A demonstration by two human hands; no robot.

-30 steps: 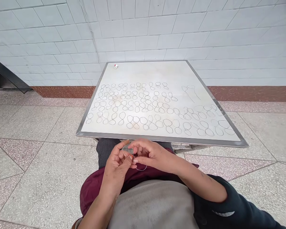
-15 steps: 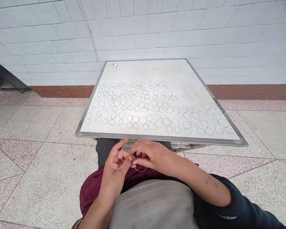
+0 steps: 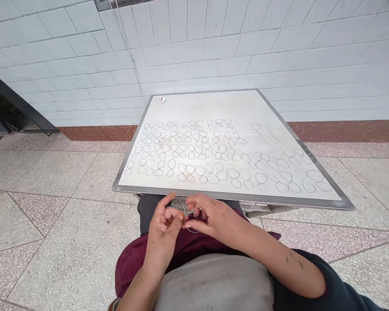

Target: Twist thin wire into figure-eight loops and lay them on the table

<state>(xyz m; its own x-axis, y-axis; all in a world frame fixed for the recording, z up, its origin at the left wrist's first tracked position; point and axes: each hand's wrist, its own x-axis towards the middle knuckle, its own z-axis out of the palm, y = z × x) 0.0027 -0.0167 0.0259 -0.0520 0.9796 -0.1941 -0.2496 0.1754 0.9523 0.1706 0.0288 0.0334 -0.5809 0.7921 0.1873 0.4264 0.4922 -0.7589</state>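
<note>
Thin wire loop (image 3: 177,200), pinched between the fingertips of the half-closed left hand (image 3: 164,231) and right hand (image 3: 214,218), liable to spring free or kink from any slack or twist in the grip.

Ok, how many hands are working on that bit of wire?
2: the left hand at the left and the right hand beside it, both pinching the thin wire loop just below the table's near edge.
</note>
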